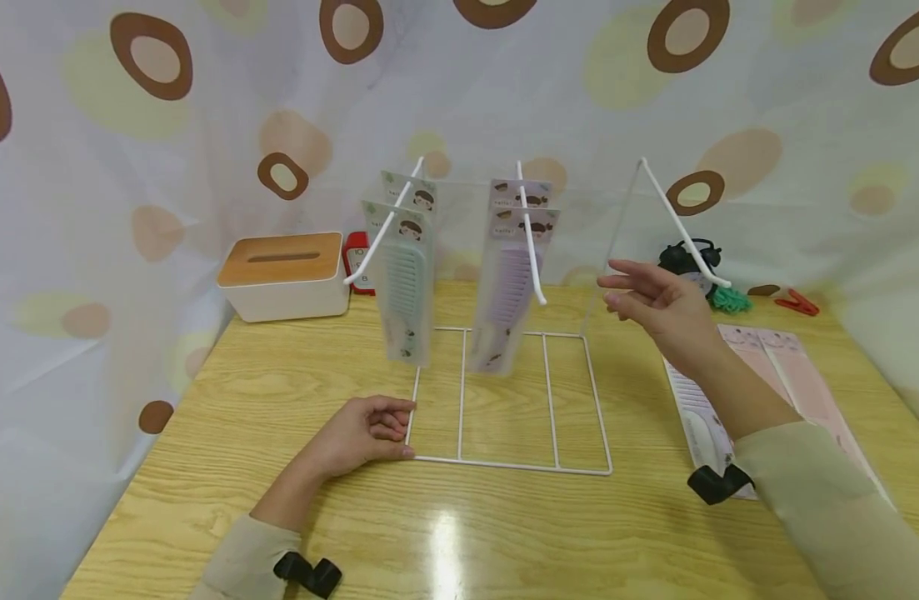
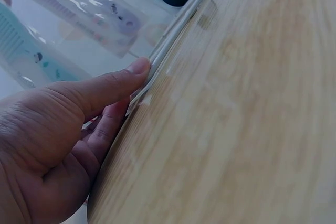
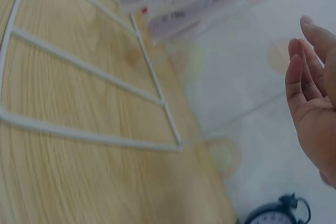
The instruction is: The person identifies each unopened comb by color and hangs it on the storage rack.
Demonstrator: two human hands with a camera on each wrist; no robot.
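From its left edge our table (image 1: 227, 417) leaves room up to the white wire rack (image 1: 507, 464). Our left hand (image 1: 362, 435), fingers bent, grips the base's near-left corner; beyond stand the tissue box (image 1: 287, 287) and red clock (image 1: 359, 254). Mint comb packages (image 1: 404, 287) and lilac comb packages (image 1: 508, 287) hang from the left and middle hooks (image 1: 532, 250). Our right hand (image 1: 657, 307), loosely spread and empty, hovers beside the right hook (image 1: 673, 215), near the black alarm clock (image 1: 678, 259), its sleeve (image 1: 811, 479) crossing the flat packages (image 1: 807, 375).

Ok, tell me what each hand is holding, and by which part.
The left hand holds the white wire rack at the near left corner of its base; the right hand holds nothing.
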